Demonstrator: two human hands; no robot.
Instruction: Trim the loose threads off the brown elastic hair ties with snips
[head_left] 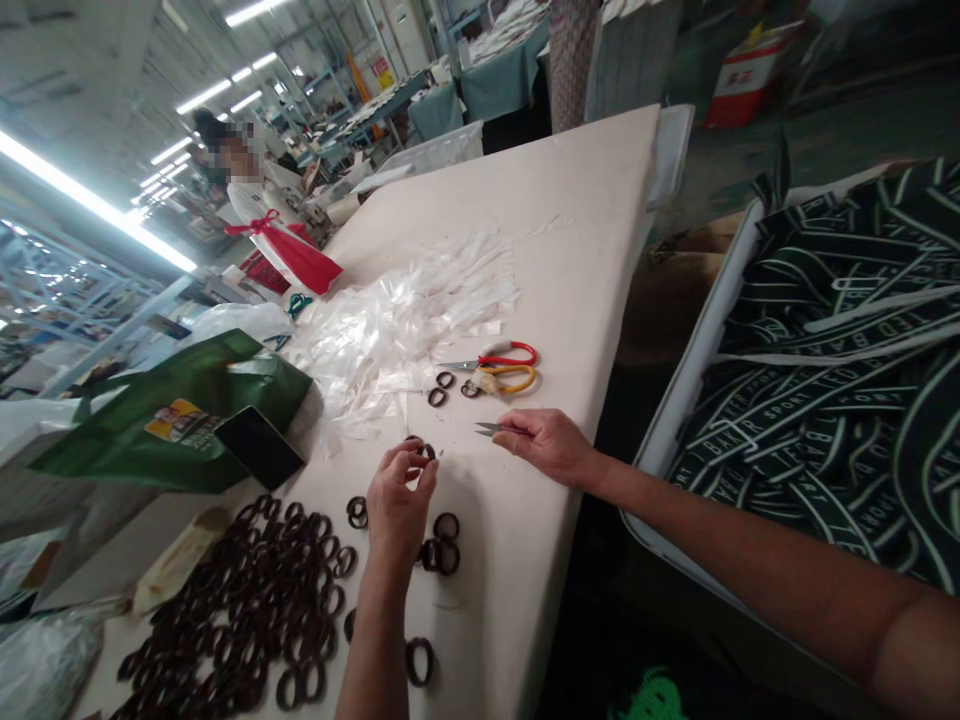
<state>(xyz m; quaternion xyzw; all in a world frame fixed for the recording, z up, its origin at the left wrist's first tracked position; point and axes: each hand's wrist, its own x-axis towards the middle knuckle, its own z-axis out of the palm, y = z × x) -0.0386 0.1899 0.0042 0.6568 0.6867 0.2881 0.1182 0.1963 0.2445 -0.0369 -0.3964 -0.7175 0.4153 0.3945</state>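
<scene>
Over the pale table [517, 560], my left hand [397, 497] pinches a small dark brown loop [427, 452] between thumb and fingertips. Thread snips [491, 428] are held in my right hand [553, 446], their pointed blades facing left toward the loop but apart from it. A large heap of similar dark brown loops [255, 600] lies left of my left forearm. Several more loops [442, 553] sit beside that wrist. Beyond my hands rest scissors with red and yellow-orange handles [517, 380], with a few loops [438, 397] near the blades.
Clear plastic strips [397, 310] spread across the table. At left are a green bag [232, 400] and a dark flat rectangle [259, 447]. A white-rimmed bin [664, 440] of dark green lettered straps [810, 450] stands right. A person in a red apron [300, 255] is farther back.
</scene>
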